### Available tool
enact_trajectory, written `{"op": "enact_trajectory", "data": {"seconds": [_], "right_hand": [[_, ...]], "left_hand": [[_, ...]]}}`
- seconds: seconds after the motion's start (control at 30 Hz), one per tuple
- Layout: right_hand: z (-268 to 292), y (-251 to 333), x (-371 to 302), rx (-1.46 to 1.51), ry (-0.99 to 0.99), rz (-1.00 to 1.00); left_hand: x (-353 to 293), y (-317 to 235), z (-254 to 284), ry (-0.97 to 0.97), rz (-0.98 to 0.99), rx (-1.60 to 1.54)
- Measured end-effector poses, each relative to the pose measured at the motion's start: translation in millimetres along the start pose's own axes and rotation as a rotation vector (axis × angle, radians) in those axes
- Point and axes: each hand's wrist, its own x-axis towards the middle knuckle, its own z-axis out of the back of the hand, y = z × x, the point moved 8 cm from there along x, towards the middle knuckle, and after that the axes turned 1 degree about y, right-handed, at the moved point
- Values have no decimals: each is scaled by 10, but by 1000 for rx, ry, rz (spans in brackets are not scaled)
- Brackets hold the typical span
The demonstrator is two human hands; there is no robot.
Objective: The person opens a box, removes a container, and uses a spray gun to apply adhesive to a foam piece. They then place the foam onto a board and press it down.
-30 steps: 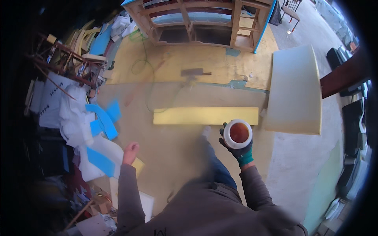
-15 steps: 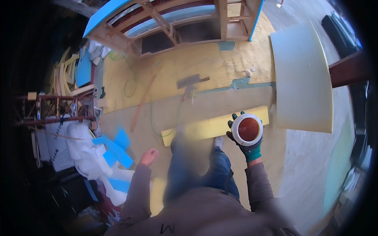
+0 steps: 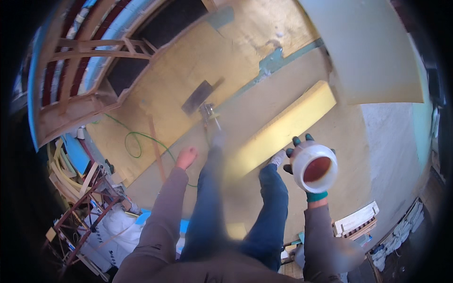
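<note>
A: Nearest, low in the frame, what shows?

B: Two grey knit sleeves rising from the bottom edge, and blue denim legs between them, blurred. The right hand (image 3: 309,162), in a dark green glove, is wrapped around a round white tub (image 3: 314,168) right of centre. The tub is smooth plastic, its mouth facing the camera, with a reddish-brown fill inside.

A: And the left hand?

B: The left hand (image 3: 186,156) is bare, left of centre, loosely curled and holding nothing; it hangs above the floor.

A: What lies under the feet?

B: A tan, dusty floor (image 3: 264,108). Just beyond the tub, a long yellow foam slab (image 3: 283,127), soft-edged and rectangular, runs diagonally toward the upper right. A thin green cord (image 3: 133,141) loops on the floor left of the bare hand.

A: Farther out?

B: A small flat dark plate (image 3: 198,96) lies near centre, above it. A broad pale sheet (image 3: 368,52), smooth and curved by the lens, fills the upper right. At upper left stands a wooden frame (image 3: 89,52) of slats and ribs. At lower left, a rusty metal rack (image 3: 82,217); at lower right, a white slatted crate (image 3: 356,219).
</note>
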Motion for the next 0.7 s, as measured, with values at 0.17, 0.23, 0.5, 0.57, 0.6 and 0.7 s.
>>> {"op": "enact_trajectory", "data": {"seconds": [0.17, 0.23, 0.5, 0.57, 0.6, 0.7], "right_hand": [[1283, -340, 671, -2, -163, 171], [1836, -423, 729, -6, -368, 207], [2862, -590, 989, -63, -453, 187], [2869, -589, 959, -26, -450, 180], [2859, -582, 935, -5, -446, 181], [2779, -574, 866, 61, -379, 172]], "left_hand": [[1721, 569, -362, -226, -181, 30], [2202, 744, -611, -228, -199, 257], [3610, 1249, -907, -287, 164, -206], [3566, 1235, -885, -304, 177, -221], [3537, 1227, -872, -275, 174, -278], [3381, 1193, -764, -343, 135, -372]]}}
